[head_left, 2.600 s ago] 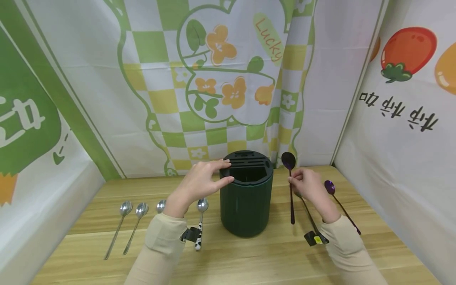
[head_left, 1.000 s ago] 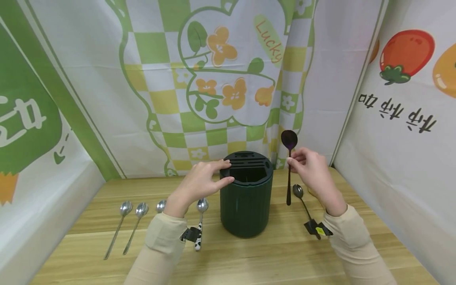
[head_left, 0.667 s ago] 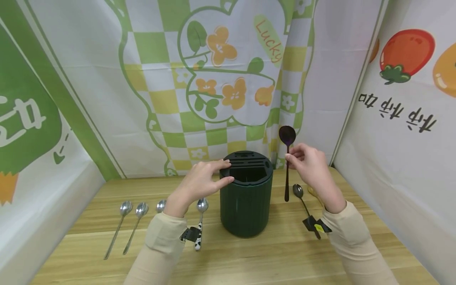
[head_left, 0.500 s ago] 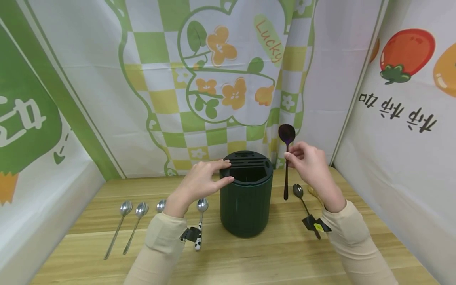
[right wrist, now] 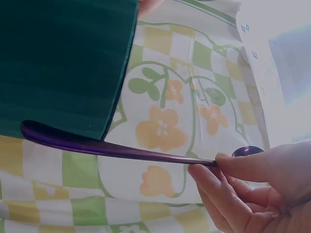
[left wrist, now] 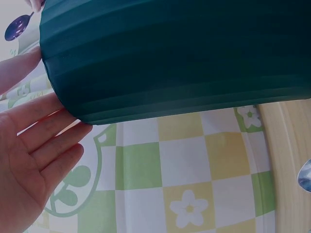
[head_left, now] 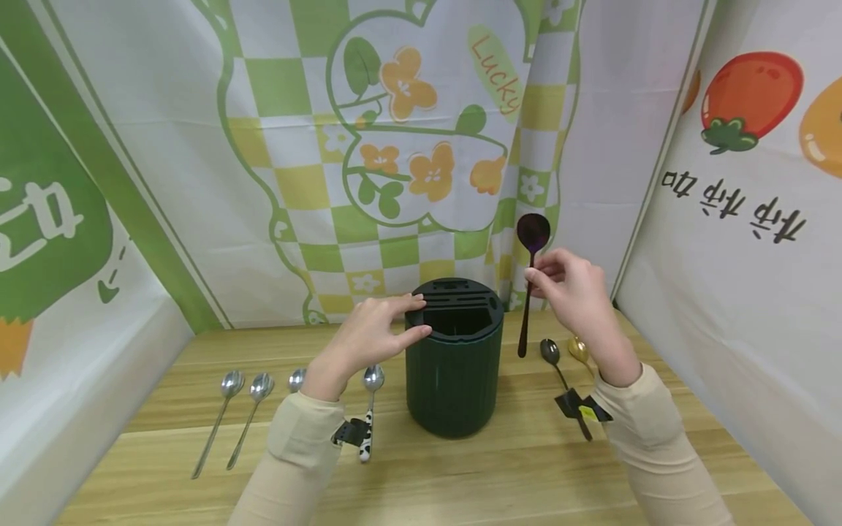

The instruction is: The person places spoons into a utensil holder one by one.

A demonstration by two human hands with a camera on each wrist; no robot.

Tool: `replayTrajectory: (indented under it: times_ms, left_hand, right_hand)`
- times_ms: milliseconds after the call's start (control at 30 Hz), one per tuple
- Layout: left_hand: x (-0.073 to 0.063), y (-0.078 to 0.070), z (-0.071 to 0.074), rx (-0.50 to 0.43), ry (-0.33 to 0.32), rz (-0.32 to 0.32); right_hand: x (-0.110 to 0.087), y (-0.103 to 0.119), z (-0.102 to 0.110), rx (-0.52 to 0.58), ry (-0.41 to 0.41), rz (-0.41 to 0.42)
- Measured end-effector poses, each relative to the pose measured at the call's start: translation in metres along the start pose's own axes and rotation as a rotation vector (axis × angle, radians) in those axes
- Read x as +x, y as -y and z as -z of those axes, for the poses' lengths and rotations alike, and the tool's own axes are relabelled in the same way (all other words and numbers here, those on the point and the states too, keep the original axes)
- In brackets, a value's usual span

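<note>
In the head view a dark green ribbed utensil holder (head_left: 452, 387) stands upright on the wooden table, with a black slotted lid (head_left: 460, 299) and a wide front opening. My left hand (head_left: 365, 340) touches its rim at the left, thumb and fingers spread apart. To the right of the holder, my right hand (head_left: 575, 296) pinches a dark purple spoon (head_left: 533, 232) by its handle, bowl up, handle end hanging above the table. The right wrist view shows the spoon handle (right wrist: 121, 150) between thumb and fingertips, its end overlapping the holder (right wrist: 58, 68) in that view.
Several silver spoons lie at the left, including one spoon (head_left: 232, 383) far out and one with a cow-patterned handle (head_left: 366, 438). At the right lie a dark spoon (head_left: 551, 353) and a gold spoon (head_left: 579, 351), partly hidden by the forearm. A patterned curtain (head_left: 316, 186) hangs behind.
My right hand has lifted the purple spoon higher, uncovering the dark and gold spoons. Another purple spoon, seen earlier at the far right, is out of sight. My left hand has stayed put.
</note>
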State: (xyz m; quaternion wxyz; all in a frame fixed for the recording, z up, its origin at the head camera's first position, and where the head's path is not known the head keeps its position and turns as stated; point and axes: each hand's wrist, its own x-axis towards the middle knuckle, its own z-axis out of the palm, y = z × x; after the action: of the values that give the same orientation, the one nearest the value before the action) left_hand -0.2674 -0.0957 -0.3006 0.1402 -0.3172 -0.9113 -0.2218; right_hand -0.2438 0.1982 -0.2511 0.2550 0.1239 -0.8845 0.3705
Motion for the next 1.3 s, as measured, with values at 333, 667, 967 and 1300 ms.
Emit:
replayTrajectory:
  times_ms: [333,667,967,1300]
  left_hand:
    - [0.000,0.000,0.000,0.001,-0.002,-0.002]
    - [0.000,0.001,0.000,-0.008,-0.003,-0.005]
    - [0.000,0.001,-0.001,-0.013,-0.006,-0.009]
    - [-0.001,0.001,-0.001,-0.015,-0.010,-0.008]
  right_hand:
    - [0.005,0.008,0.006,0.067,-0.023,-0.004]
    - [0.011,0.021,0.009,0.080,-0.048,0.023]
    - [0.019,0.028,0.007,0.084,-0.063,0.043]
    - [0.025,0.033,0.004,0.106,-0.105,0.064]
